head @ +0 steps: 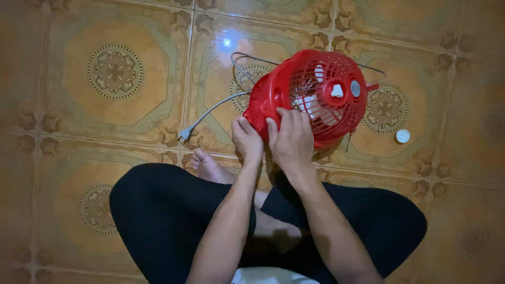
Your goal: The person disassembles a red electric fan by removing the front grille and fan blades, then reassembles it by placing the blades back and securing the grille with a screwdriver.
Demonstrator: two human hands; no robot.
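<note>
A small red fan point(315, 94) lies tilted on the tiled floor in front of my crossed legs, its grille facing up with white blades behind it. My left hand point(246, 138) grips the fan's lower left rim. My right hand point(292, 139) lies over the grille's near edge, fingers spread on the red bars. A grey power cord point(213, 109) runs from the fan's left side to a plug point(184, 135) on the floor. A thin wire stand point(247, 57) shows behind the fan.
A small white round cap point(402, 135) lies on the floor to the right of the fan. My legs in black trousers point(168, 210) and a bare foot point(210, 167) fill the near floor. Patterned tiles point(105, 105) surround everything.
</note>
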